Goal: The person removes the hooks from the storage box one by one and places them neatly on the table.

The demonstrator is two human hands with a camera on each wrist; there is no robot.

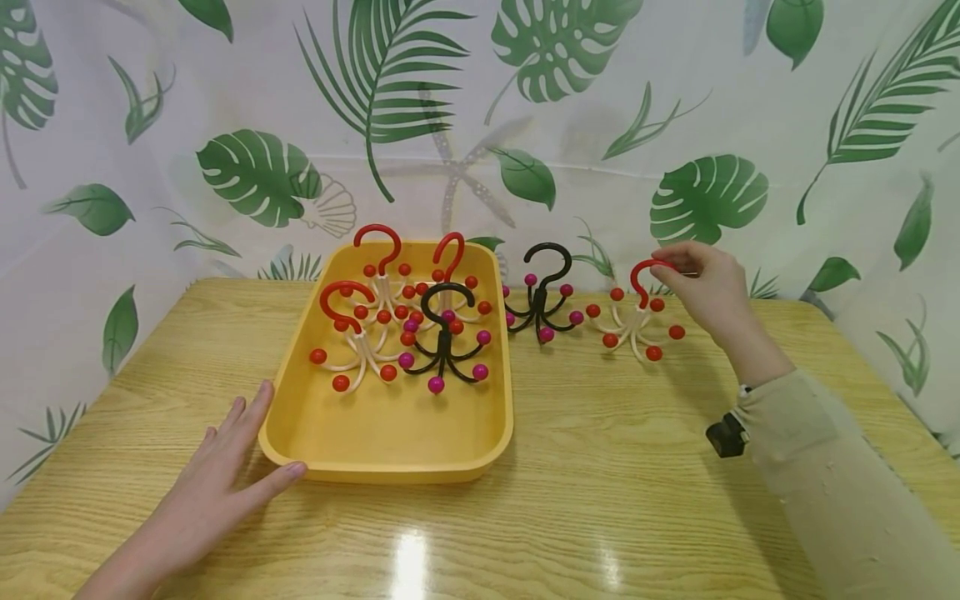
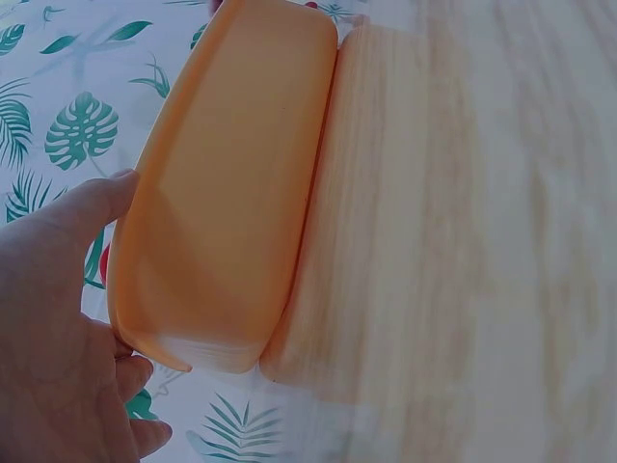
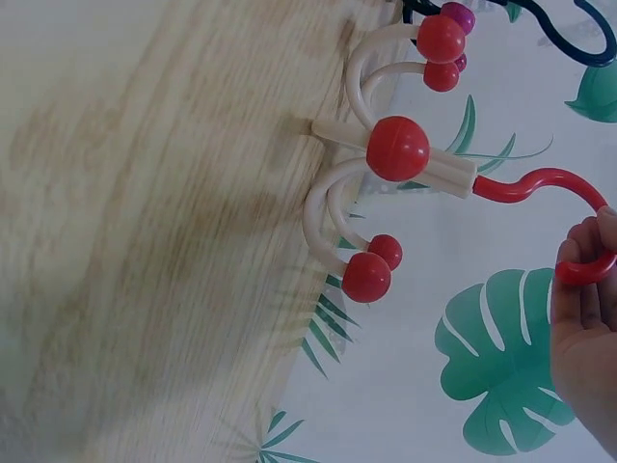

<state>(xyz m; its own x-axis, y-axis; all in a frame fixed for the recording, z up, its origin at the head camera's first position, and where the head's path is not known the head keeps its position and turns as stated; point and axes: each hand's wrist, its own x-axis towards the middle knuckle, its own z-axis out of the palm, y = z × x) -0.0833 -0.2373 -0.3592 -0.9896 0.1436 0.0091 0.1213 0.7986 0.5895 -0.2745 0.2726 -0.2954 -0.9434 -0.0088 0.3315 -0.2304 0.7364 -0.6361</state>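
My right hand (image 1: pixel 705 287) pinches the curved red hook of a multi-arm hook hanger (image 1: pixel 639 323) at the right. This hanger has pale arms tipped with red balls; in the right wrist view its stem (image 3: pixel 448 174) points down to the table. My left hand (image 1: pixel 210 492) lies with fingers spread against the front left corner of a yellow tray (image 1: pixel 390 475), thumb at the rim. Inside the tray stand a black hanger (image 1: pixel 444 346) with magenta balls and, around it, three pale red-hooked hangers (image 1: pixel 362 343).
Just right of the tray stands another black hanger (image 1: pixel 540 304) with magenta balls, between the tray and the held hanger. A wooden table (image 1: pixel 600 500) carries everything. Behind it hangs a white cloth (image 1: pixel 600 50) printed with green leaves.
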